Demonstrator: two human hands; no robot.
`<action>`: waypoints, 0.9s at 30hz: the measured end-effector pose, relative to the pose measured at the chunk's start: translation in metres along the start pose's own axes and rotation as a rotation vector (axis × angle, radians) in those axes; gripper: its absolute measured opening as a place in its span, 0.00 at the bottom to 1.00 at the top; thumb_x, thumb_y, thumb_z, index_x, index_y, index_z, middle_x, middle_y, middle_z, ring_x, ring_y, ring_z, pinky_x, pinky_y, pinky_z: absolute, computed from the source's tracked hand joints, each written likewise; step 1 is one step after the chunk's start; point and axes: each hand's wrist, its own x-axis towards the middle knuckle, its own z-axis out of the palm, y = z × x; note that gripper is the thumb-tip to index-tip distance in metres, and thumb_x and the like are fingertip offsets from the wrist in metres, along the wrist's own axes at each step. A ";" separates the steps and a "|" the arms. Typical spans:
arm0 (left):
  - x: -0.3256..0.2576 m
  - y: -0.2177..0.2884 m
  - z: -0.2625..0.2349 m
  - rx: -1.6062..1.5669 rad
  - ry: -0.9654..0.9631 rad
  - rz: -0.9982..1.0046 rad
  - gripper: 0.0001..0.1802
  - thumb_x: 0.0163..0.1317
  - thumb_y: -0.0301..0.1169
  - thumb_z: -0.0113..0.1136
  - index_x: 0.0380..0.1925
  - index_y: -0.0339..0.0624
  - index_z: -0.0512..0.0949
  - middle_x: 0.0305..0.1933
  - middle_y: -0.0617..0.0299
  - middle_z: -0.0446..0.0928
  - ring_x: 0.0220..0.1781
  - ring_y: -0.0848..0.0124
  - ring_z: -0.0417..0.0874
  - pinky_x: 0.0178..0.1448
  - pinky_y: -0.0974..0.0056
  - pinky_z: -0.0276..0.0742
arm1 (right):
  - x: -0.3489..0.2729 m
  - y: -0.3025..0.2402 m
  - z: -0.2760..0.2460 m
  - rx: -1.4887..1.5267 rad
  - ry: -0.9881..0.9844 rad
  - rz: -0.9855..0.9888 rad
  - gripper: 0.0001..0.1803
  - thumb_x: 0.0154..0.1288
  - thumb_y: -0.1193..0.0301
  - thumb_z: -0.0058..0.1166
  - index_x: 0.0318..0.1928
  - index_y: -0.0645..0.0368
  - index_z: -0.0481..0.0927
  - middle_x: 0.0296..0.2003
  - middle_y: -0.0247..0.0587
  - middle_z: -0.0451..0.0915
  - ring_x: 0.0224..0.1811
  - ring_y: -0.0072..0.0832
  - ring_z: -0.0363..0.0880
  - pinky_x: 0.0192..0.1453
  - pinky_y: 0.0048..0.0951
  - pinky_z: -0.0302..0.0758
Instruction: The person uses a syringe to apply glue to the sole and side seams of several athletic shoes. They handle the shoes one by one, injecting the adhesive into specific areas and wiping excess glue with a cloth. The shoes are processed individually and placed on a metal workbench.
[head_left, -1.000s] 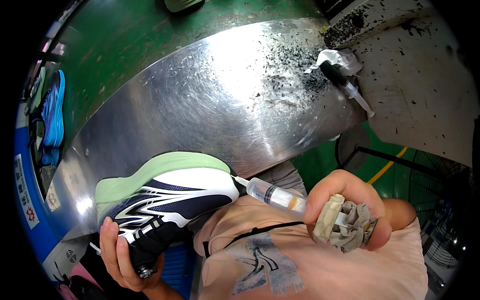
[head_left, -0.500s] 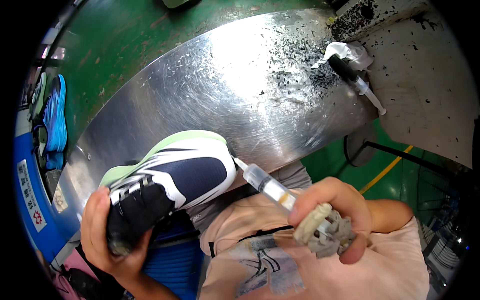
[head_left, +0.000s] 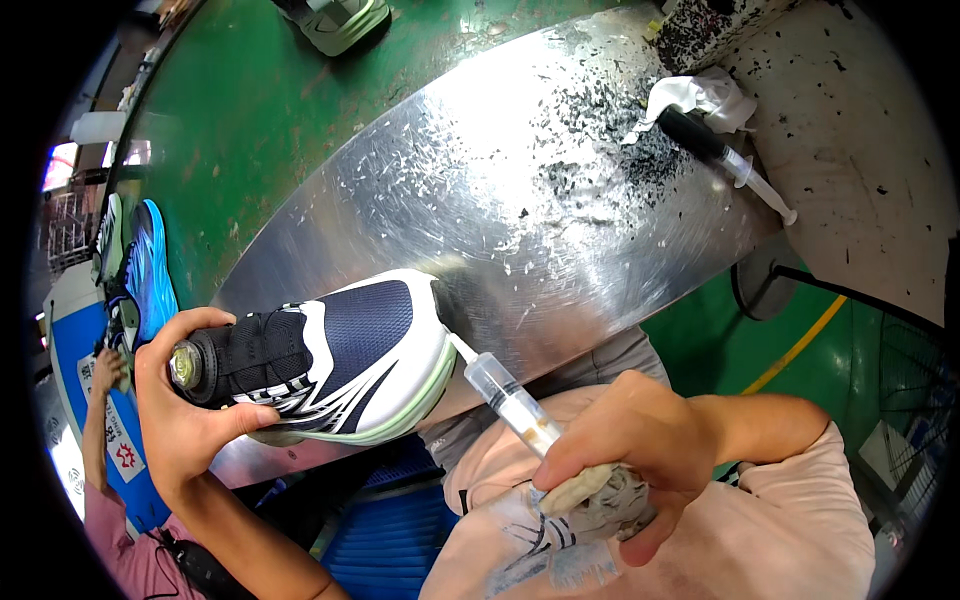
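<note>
A white running shoe (head_left: 370, 325) with a navy toe panel, a black upper and a pale green sole edge is tilted over the metal worktop, its toe to the right. My left hand (head_left: 190, 400) wraps round the ankle end, where a dark round block with a shiny cap sticks out. My right hand (head_left: 650, 430) grips a clear syringe (head_left: 510, 400), its fingers also round a greyish, crumpled wad at the plunger end. The syringe's nozzle meets the shoe's toe rim, just above the sole edge; whether anything leaves it is too small to tell.
Dark flecks speckle the shiny worktop (head_left: 590, 260). A black-filled syringe (head_left: 690, 133) lies by a crumpled white cloth (head_left: 725, 95) at the far right. On the green surface stand another shoe (head_left: 345, 28) and blue shoes (head_left: 152, 270). Another person's hand (head_left: 106, 370) shows at left.
My left hand has rolled the shoe, so its green sole edge now faces me rather than the far side. The right hand has shifted left with the syringe, keeping its tip at the toe.
</note>
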 end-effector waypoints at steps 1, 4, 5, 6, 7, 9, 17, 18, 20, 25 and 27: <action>0.004 -0.002 0.000 -0.004 -0.011 0.008 0.41 0.19 0.38 0.83 0.40 0.33 0.77 0.36 0.61 0.77 0.40 0.72 0.78 0.48 0.70 0.74 | -0.002 0.001 0.002 -0.027 0.006 -0.010 0.40 0.50 0.44 0.66 0.52 0.65 0.74 0.38 0.43 0.82 0.35 0.36 0.84 0.35 0.28 0.79; 0.005 -0.004 -0.002 -0.012 -0.025 0.030 0.41 0.19 0.38 0.83 0.39 0.34 0.77 0.34 0.63 0.77 0.38 0.74 0.78 0.46 0.71 0.73 | 0.001 -0.003 0.001 -0.041 -0.032 -0.008 0.40 0.47 0.48 0.69 0.53 0.64 0.73 0.39 0.43 0.81 0.34 0.37 0.83 0.35 0.29 0.79; 0.005 -0.004 -0.004 -0.006 -0.031 0.031 0.40 0.19 0.37 0.82 0.39 0.35 0.77 0.33 0.63 0.77 0.37 0.74 0.78 0.45 0.71 0.73 | 0.004 -0.007 -0.003 -0.033 -0.056 -0.007 0.40 0.46 0.52 0.70 0.55 0.62 0.71 0.40 0.45 0.81 0.34 0.38 0.82 0.36 0.30 0.79; 0.006 -0.003 -0.004 -0.004 -0.037 0.034 0.39 0.19 0.37 0.82 0.39 0.35 0.77 0.33 0.64 0.77 0.37 0.75 0.77 0.44 0.71 0.73 | 0.006 -0.010 -0.007 -0.029 -0.081 -0.003 0.39 0.46 0.55 0.71 0.56 0.60 0.69 0.41 0.46 0.80 0.34 0.39 0.82 0.36 0.31 0.79; 0.006 0.000 -0.004 0.004 -0.055 0.048 0.36 0.20 0.34 0.80 0.37 0.36 0.77 0.31 0.65 0.76 0.35 0.77 0.77 0.43 0.72 0.72 | 0.005 -0.014 -0.013 -0.021 -0.065 -0.023 0.41 0.45 0.54 0.71 0.55 0.64 0.69 0.43 0.49 0.80 0.39 0.39 0.83 0.41 0.32 0.79; -0.004 0.001 0.003 0.094 0.016 0.179 0.34 0.21 0.31 0.78 0.36 0.36 0.77 0.31 0.60 0.78 0.35 0.72 0.79 0.43 0.69 0.73 | 0.004 -0.023 -0.025 -0.061 0.111 0.013 0.41 0.49 0.50 0.67 0.57 0.64 0.67 0.41 0.43 0.76 0.37 0.32 0.78 0.39 0.28 0.75; -0.110 -0.036 0.061 0.452 0.519 0.645 0.24 0.57 0.40 0.64 0.48 0.39 0.70 0.46 0.46 0.78 0.47 0.48 0.81 0.53 0.46 0.75 | 0.057 -0.013 -0.025 -0.244 0.230 0.274 0.46 0.48 0.60 0.72 0.62 0.62 0.60 0.44 0.33 0.69 0.36 0.18 0.69 0.39 0.19 0.68; -0.120 -0.047 0.066 0.472 0.526 0.651 0.25 0.59 0.40 0.63 0.49 0.37 0.68 0.48 0.43 0.76 0.48 0.45 0.80 0.54 0.44 0.74 | 0.076 -0.014 -0.016 -0.261 0.150 0.280 0.40 0.51 0.70 0.69 0.61 0.61 0.61 0.43 0.34 0.71 0.38 0.18 0.72 0.41 0.21 0.70; -0.129 -0.055 0.073 0.503 0.567 0.645 0.23 0.61 0.40 0.61 0.49 0.39 0.67 0.49 0.45 0.75 0.47 0.46 0.80 0.52 0.45 0.75 | 0.108 -0.001 -0.005 -0.317 0.009 0.198 0.35 0.53 0.76 0.65 0.60 0.61 0.61 0.43 0.35 0.73 0.42 0.20 0.75 0.43 0.23 0.73; -0.135 -0.058 0.077 0.421 0.608 0.604 0.14 0.62 0.33 0.56 0.46 0.45 0.69 0.47 0.50 0.78 0.47 0.52 0.81 0.54 0.49 0.74 | 0.161 -0.004 0.019 -0.391 -0.224 0.387 0.31 0.53 0.76 0.64 0.57 0.60 0.65 0.39 0.39 0.79 0.42 0.23 0.79 0.43 0.24 0.76; -0.132 -0.052 0.080 0.374 0.653 0.568 0.11 0.60 0.27 0.55 0.43 0.49 0.72 0.45 0.54 0.80 0.47 0.56 0.83 0.56 0.54 0.73 | 0.175 -0.004 0.022 -0.462 -0.291 0.357 0.31 0.50 0.75 0.66 0.55 0.62 0.67 0.38 0.42 0.81 0.38 0.26 0.81 0.41 0.26 0.79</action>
